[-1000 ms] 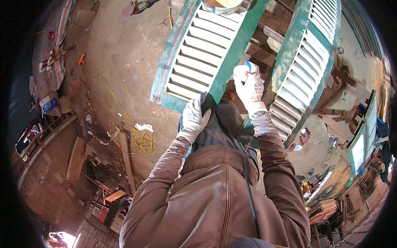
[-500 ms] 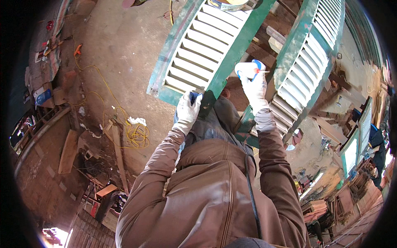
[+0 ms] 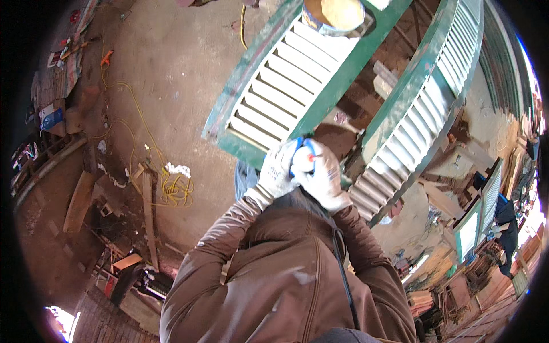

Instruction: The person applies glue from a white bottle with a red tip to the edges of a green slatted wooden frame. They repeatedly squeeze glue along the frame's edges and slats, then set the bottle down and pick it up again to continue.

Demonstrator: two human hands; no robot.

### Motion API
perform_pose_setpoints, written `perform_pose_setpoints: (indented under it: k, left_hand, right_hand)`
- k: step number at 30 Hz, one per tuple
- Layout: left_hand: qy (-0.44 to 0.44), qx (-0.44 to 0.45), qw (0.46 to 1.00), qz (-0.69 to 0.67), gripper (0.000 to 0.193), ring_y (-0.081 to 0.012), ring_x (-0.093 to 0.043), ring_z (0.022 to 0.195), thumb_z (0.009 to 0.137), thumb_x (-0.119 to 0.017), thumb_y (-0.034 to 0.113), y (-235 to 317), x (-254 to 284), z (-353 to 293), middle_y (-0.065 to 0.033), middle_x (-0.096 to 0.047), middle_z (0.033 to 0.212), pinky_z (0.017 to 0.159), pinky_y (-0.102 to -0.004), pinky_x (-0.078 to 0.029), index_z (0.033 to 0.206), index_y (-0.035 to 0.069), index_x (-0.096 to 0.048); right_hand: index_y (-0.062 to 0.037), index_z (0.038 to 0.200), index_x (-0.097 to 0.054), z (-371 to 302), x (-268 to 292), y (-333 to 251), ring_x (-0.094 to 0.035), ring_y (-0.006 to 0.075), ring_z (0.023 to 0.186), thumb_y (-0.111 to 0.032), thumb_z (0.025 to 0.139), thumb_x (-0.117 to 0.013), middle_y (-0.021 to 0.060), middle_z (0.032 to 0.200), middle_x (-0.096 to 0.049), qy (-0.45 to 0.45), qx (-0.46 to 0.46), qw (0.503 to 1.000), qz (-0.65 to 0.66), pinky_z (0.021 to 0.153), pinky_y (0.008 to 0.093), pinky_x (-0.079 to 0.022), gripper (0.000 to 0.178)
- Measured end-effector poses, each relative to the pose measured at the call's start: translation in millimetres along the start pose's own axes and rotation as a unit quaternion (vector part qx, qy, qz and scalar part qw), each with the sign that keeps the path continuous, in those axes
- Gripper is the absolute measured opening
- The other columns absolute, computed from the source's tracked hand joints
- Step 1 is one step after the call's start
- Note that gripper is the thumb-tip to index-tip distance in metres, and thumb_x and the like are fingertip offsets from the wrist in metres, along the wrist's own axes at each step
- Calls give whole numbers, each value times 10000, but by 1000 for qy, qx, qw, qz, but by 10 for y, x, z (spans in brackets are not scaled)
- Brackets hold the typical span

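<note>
Both my hands, in white gloves, meet just in front of my body at the near end of a green louvred shutter panel [image 3: 251,150]. Between them is a small white bottle [image 3: 303,160] with blue parts and a red tip that points up toward me. My right hand [image 3: 323,177] is wrapped around its right side. Against its left side, my left hand [image 3: 278,170] is closed with the fingers curled in, and those fingertips are partly hidden. The shutter's white slats [image 3: 274,106] lie beyond my left hand.
A round tub [image 3: 340,14] with tan contents rests on the far part of the shutter. A second green louvred shutter [image 3: 414,123] runs along the right, with wood pieces [image 3: 386,80] between the two. Yellow cord [image 3: 174,191] and planks [image 3: 150,217] lie on the floor at left.
My right hand has brought the bottle left and nearer to me, and my left hand has moved right to meet it. The tub shows more fully at the top.
</note>
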State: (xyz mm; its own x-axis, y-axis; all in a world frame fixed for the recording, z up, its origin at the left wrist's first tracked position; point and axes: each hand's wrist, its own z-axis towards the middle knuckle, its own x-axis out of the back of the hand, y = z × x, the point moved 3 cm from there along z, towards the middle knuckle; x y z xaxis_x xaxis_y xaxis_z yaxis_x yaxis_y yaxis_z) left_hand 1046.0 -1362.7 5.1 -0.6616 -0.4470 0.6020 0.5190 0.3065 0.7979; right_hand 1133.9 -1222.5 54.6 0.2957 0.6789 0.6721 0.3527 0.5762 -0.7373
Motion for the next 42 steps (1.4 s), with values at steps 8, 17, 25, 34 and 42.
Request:
perform_pose_setpoints:
  k: [8,17,25,34,42]
  left_hand:
    - [190,237,933,-193,691,-200,-659,1110,799,-907,136,-350,491,249,-116,-675,1238,996,-355,-529,1382,6,-560]
    - [342,268,872,-223,774,-198,-653,1174,782,-914,75,-860,889,67,-122,-658,1305,1041,-354,-527,1444,3,-520]
    - [301,314,873,-222,739,-192,-644,1188,814,-837,-58,-933,797,-56,-100,-626,1349,1052,-353,-536,1454,51,-484]
    - [326,261,879,-230,765,-196,-638,1214,801,-854,-20,-883,880,-95,-107,-635,1342,1082,-367,-512,1469,23,-485]
    - [327,274,867,-257,797,-191,-633,1191,775,-921,68,-903,683,-342,-92,-641,1304,1067,-358,-507,1455,20,-508]
  right_hand:
    - [-56,1276,-638,1954,912,470,-606,398,1167,-401,924,-755,185,1254,-632,71,41,976,-199,985,516,-497,506]
    - [-131,1227,-738,4081,806,1179,-650,354,1240,-471,969,-665,174,1273,-697,-5,-165,896,-413,1019,480,-536,433]
    - [-185,1198,-763,4094,663,1428,-718,355,1118,-436,954,-635,145,1234,-741,-14,-72,876,-477,954,521,-560,373]
    - [-43,1036,-747,2383,811,818,-716,371,897,-233,966,-702,186,978,-742,179,-69,979,-76,807,470,-537,208]
    - [-96,993,-786,958,72,1231,-696,261,933,-190,937,-723,61,1008,-722,128,-7,974,-184,851,390,-554,126]
